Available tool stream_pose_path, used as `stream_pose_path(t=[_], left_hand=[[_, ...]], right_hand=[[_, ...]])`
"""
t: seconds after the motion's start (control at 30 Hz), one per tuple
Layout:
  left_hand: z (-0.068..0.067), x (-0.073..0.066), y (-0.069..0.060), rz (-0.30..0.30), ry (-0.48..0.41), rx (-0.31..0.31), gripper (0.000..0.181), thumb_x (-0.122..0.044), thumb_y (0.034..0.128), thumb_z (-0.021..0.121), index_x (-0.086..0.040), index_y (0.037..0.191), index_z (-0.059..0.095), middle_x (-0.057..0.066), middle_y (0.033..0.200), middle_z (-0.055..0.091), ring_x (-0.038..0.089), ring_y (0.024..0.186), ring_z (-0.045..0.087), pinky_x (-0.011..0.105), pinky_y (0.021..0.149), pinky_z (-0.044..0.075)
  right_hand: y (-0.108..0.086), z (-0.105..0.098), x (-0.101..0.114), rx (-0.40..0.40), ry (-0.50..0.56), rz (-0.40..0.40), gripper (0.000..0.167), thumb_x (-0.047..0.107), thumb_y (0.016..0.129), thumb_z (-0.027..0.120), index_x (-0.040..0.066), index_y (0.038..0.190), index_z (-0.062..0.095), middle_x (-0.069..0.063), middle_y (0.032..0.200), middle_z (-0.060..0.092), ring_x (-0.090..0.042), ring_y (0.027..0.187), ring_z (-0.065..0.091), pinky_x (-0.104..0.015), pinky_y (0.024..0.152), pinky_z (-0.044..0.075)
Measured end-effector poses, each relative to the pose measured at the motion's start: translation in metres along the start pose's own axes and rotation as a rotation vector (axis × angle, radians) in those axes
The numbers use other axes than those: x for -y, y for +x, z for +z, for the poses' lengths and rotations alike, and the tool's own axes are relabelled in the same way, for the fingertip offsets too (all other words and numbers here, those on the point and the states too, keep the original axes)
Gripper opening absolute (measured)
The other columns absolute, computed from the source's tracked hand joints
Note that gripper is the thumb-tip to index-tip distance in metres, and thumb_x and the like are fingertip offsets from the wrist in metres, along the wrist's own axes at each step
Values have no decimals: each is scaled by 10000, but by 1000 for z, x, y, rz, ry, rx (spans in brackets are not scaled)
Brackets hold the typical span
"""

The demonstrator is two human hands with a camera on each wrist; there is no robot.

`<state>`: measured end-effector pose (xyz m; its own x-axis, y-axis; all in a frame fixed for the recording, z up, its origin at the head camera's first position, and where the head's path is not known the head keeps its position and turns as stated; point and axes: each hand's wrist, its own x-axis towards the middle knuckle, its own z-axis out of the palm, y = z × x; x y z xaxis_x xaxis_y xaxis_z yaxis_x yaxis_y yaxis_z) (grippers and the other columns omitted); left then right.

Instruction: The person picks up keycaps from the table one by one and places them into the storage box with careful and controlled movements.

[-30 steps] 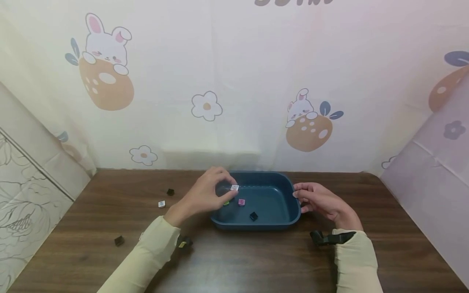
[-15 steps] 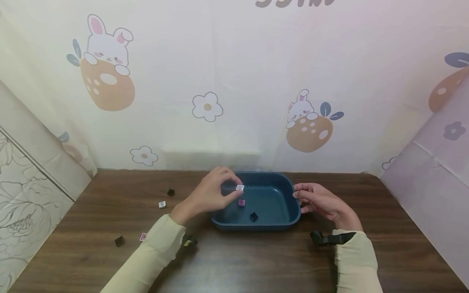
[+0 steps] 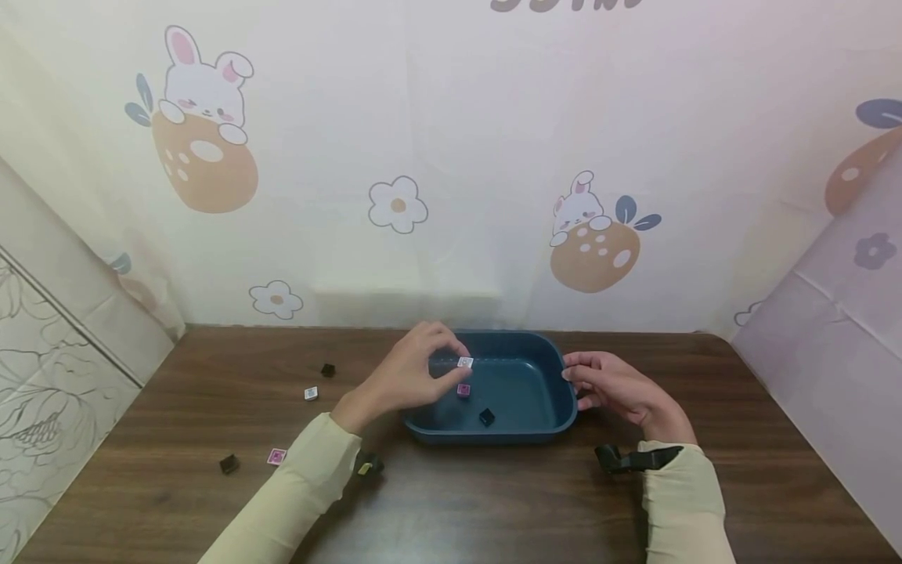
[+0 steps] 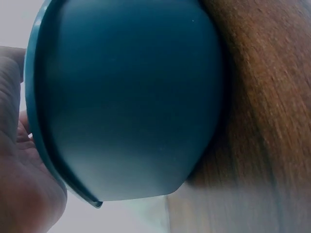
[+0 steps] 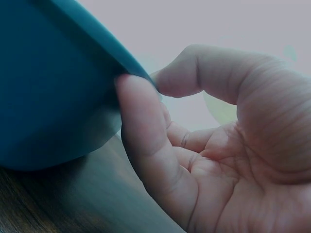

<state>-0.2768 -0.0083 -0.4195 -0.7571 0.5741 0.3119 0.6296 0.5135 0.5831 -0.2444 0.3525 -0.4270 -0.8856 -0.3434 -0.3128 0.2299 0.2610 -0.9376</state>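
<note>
In the head view the left hand (image 3: 405,372) pinches a small white tile (image 3: 465,363) between thumb and fingertips, over the left part of a blue tray (image 3: 521,435). A pink tile (image 3: 463,390) and a black tile (image 3: 487,417) lie inside the tray. The right hand (image 3: 623,392) grips the tray's right rim; the right wrist view shows its thumb and a finger on either side of the rim (image 5: 109,41). Only the tray's outer wall (image 4: 131,102) and part of the left hand (image 4: 24,160) appear in the left wrist view, with the white tile hidden.
On the wooden table (image 3: 493,509), left of the tray, lie a black tile (image 3: 328,370), a white one (image 3: 311,393), another black one (image 3: 229,464) and a pink one (image 3: 277,456) beside the left sleeve. A patterned cloth (image 3: 479,235) hangs behind the table.
My left hand has moved slightly right over the tray, still pinching the white tile. It now covers the green tile seen in the tray before, and its sleeve has uncovered the pink table tile.
</note>
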Motion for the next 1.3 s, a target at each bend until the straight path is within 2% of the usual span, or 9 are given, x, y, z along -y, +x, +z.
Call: stream_pose_path(t=[0.3,0.53,0.73,0.93,1.3], left_hand=[[1,1,-1,-1,-4,9,221,-343,958,768,-214,1138,765,-39,1176,688,178,1170,577,425,1014,556],[-3,0,-5,-18,-6,28,308,-328,960,767,-165,1221,758,9,1263,684,223,1257,565,491,1089,527],[-8,0,-8,-37,-5,35,324,-349,965,766,-179,1240,751,7,1314,674,227,1298,556,499,1120,512],[-14,3,-10,-33,6,15,342,-344,959,774,-172,1253,741,-4,1306,677,225,1297,561,496,1112,515],[-22,11,-17,-65,8,-6,349,-356,953,772,-163,1243,742,5,1316,668,224,1292,560,501,1116,516]], right_hand=[[0,1,0,-4,-3,4,311,143,1071,563,-61,1305,535,34,891,664,-70,764,679,-268,770,649],[-4,5,2,-5,5,6,307,146,1072,562,-55,1303,533,39,890,652,-64,764,670,-261,767,647],[-8,7,2,-2,13,9,287,155,1080,561,-35,1293,543,37,908,660,-64,774,678,-260,771,646],[-9,8,3,-8,14,21,283,156,1078,561,-31,1290,548,37,904,659,-66,771,676,-258,768,646],[-9,10,4,-16,11,12,266,149,1071,565,-30,1265,539,45,874,609,-40,716,636,-239,736,640]])
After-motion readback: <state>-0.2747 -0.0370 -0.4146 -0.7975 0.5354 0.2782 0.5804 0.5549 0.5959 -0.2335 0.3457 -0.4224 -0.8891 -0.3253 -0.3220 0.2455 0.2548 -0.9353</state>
